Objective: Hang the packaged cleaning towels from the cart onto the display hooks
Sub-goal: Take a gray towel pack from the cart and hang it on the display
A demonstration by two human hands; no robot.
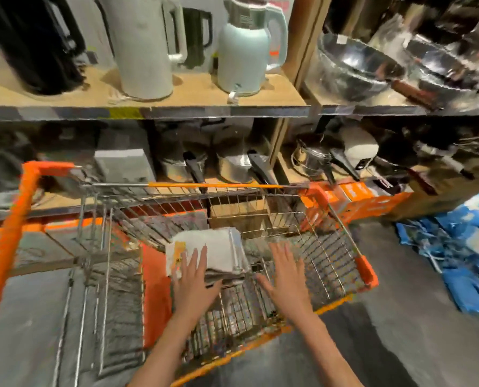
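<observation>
A stack of packaged white cleaning towels (218, 247) with a yellow-orange label lies inside the wire shopping cart (330, 247), toward its left side. My left hand (193, 277) rests flat on the near edge of the stack, fingers spread over the label end. Beside the stack, to its right, my right hand (284, 275) hovers open over the cart's wire floor, fingers apart and holding nothing. No display hooks are visible.
The cart has orange trim and an orange handle frame (17, 219) at the left. Behind it stand shelves with kettles (246, 48), steel bowls (355, 65) and pots (232, 163). Blue packages (461, 255) lie on the floor at the right.
</observation>
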